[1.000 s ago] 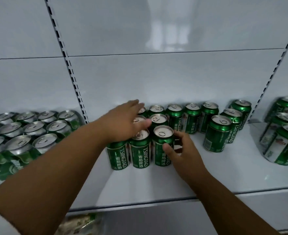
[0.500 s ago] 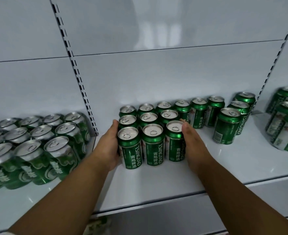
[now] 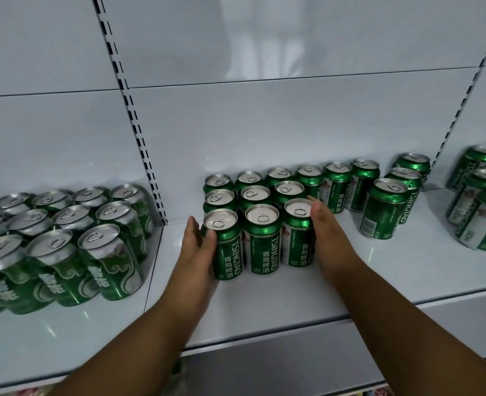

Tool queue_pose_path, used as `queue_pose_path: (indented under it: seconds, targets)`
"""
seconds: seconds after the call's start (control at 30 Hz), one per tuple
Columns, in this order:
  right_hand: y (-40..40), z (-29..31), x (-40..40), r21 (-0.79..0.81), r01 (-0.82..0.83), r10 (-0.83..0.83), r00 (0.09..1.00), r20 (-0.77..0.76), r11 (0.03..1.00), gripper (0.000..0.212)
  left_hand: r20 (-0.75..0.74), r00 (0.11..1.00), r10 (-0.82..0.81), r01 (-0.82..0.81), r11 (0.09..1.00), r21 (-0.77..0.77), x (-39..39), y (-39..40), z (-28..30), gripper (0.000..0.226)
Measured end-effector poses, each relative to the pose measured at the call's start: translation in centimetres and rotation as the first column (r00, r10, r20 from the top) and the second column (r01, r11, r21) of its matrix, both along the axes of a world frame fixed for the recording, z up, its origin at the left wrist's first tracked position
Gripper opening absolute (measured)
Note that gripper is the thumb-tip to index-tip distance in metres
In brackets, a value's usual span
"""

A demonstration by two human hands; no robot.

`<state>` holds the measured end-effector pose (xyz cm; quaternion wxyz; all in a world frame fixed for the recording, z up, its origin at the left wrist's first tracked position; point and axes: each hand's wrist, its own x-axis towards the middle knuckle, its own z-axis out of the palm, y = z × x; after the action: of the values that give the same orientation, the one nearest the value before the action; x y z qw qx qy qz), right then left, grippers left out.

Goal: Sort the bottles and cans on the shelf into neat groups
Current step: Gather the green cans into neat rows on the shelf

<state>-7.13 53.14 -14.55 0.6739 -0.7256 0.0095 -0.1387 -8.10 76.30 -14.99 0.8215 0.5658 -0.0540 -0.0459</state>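
Both hands point(image 3: 332, 241) still press flat, grip spread, flanking the can block point(image 3: 260, 224).

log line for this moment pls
stage: squaring can block | left hand: flat against front-left can | right hand: flat against front-right can | shelf: loose cans to the right

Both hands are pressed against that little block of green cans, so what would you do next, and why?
Probably reach the right hand for the lone can standing apart to the right and slide it against the block, which already looks squared between both palms; the left hand can steady it.
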Motion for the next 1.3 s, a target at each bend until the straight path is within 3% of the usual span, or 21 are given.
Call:
queue_pose_path:
  seconds: [0.1, 0.17, 0.27, 0.37, 0.67, 0.8, 0.87, 0.93, 1.0, 1.03, 1.1, 1.17, 1.3]
  targets:
    - [0.2, 0.3, -0.6, -0.095, 0.068, -0.063, 0.997, 0.055, 0.993, 0.064, 0.23, 0.973, -0.026, -0.036, 0.964, 0.264, -0.7, -0.7, -1.0, 0.071]
    - [0.1, 0.2, -0.9, -0.212, 0.097, -0.079, 0.993, 0.089, 0.972, 0.061, 0.302, 0.953, -0.013, -0.098, 0.932, 0.349, -0.6, -0.8, -1.0, 0.073]
    - [-0.2, 0.2, -0.9, -0.295, 0.071, -0.049, 0.996, 0.08, 0.953, 0.058, 0.323, 0.945, 0.046, -0.179, 0.901, 0.395, -0.3, -0.9, -1.1, 0.075]
    - [-0.3, 0.1, -0.9, -0.278, 0.048, -0.026, 0.996, 0.082, 0.959, 0.063, 0.341, 0.939, 0.038, -0.185, 0.894, 0.408, -0.3, -1.0, -1.2, 0.074]
    - [-0.6, 0.3, -0.9, -0.243, 0.018, 0.002, 0.997, 0.083, 0.97, 0.054, 0.387, 0.922, -0.013, -0.161, 0.896, 0.415, -0.5, -1.1, -0.6, 0.071]
    - [-0.6, 0.1, -0.9, -0.273, 0.033, -0.01, 0.996, 0.085, 0.961, 0.055, 0.336, 0.942, 0.016, -0.181, 0.866, 0.466, -0.6, -0.9, -0.8, 0.075]
    - [-0.6, 0.1, -1.1, -0.294, 0.044, -0.022, 0.997, 0.08, 0.955, 0.063, 0.332, 0.935, 0.124, -0.308, 0.747, 0.589, -1.0, -1.0, -0.4, 0.098]
    - [-0.9, 0.0, -1.3, -0.346, 0.071, -0.042, 0.995, 0.089, 0.936, 0.069, 0.54, 0.827, 0.157, -0.537, 0.505, 0.676, -1.6, -1.2, 1.0, 0.109]
    - [-1.0, -0.3, -1.5, -0.412, 0.106, -0.059, 0.99, 0.126, 0.905, 0.076, 0.775, 0.628, -0.071, -0.733, 0.279, 0.62, -1.5, -1.7, 2.8, 0.101]
    - [-0.9, -0.4, -1.6, -0.431, 0.123, -0.062, 0.986, 0.154, 0.894, 0.08, 0.803, 0.56, -0.205, -0.779, 0.199, 0.594, -1.1, -2.1, 3.5, 0.095]
    - [-0.8, -0.7, -1.7, -0.464, 0.169, -0.076, 0.974, 0.212, 0.87, 0.083, 0.753, 0.535, -0.383, -0.796, 0.07, 0.602, -0.3, -2.9, 4.5, 0.086]
    - [-0.8, -0.8, -1.8, -0.495, 0.201, -0.094, 0.968, 0.232, 0.846, 0.084, 0.703, 0.547, -0.455, -0.784, 0.014, 0.62, 0.2, -3.5, 4.9, 0.075]
    - [-1.0, -0.9, -1.6, -0.481, 0.179, -0.092, 0.975, 0.2, 0.858, 0.088, 0.713, 0.5, -0.492, -0.81, 0.026, 0.586, 0.4, -3.6, 4.5, 0.065]
